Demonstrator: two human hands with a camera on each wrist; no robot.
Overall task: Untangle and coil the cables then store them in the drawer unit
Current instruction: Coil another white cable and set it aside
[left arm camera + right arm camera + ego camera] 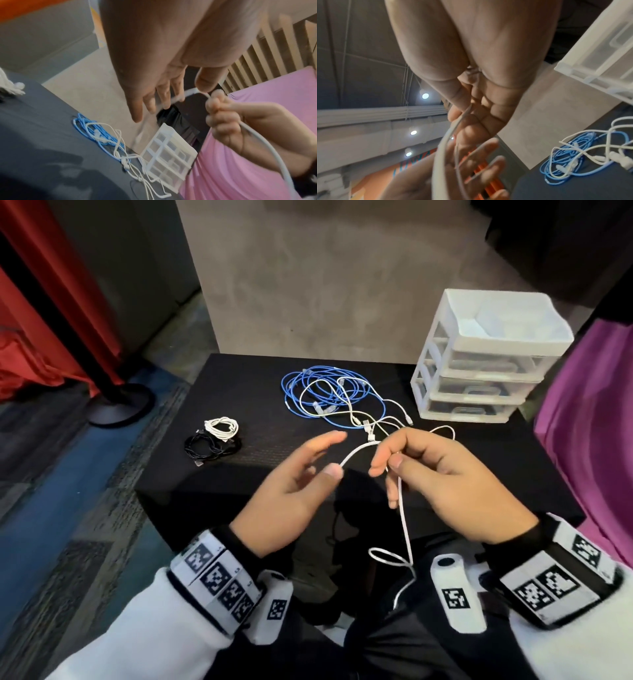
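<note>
A thin white cable (404,515) arches between my hands above the near edge of the black table (260,392), and its lower end loops over my lap. My right hand (387,465) pinches it between thumb and forefinger. My left hand (320,460) has straight, spread fingers, with the thumb resting on the cable's other stretch. Behind the hands lies a tangle of blue and white cables (325,395). A coiled white cable (221,426) and a coiled black cable (209,445) lie at the table's left. The white drawer unit (479,392) stands at the back right with its drawers closed.
A purple cloth (589,422) hangs close on the right of the table. At the left on the floor are a round stand base (120,405) and red fabric (30,364). A grey wall (325,285) rises behind the table.
</note>
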